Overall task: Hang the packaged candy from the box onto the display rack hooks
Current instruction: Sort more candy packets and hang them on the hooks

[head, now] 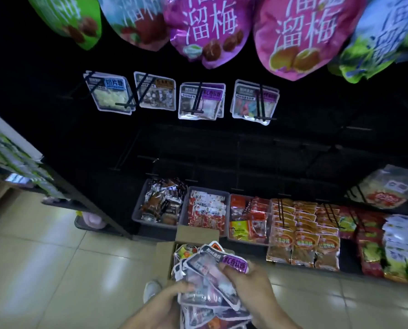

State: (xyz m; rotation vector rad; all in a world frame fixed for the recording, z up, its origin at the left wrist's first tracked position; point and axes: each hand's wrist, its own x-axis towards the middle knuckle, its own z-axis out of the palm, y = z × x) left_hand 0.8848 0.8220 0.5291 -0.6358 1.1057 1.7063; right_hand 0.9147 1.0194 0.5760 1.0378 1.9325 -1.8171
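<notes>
both hands (243, 279) grip the candy packs (212, 279), purple-labelled tops pointing toward the rack.

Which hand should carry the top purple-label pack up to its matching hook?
Right, probably: the right hand pinches the top pack at its label, while the left hand grips the stack underneath.

Retail shop, snack aisle. Dark display rack (245, 148) with black hooks (197, 98) holding small candy packets (201, 100) in a row. Big plum-candy bags (293, 36) hang above, Chinese print on them. Grey bins (136, 210) on the bottom shelf, full of wrapped snacks; stacked red and orange packs (305, 233) beside them. Another stocked shelf unit (15, 157) at left. Tiled floor (55, 269), open cardboard box (188, 233) of stock on it.
</notes>
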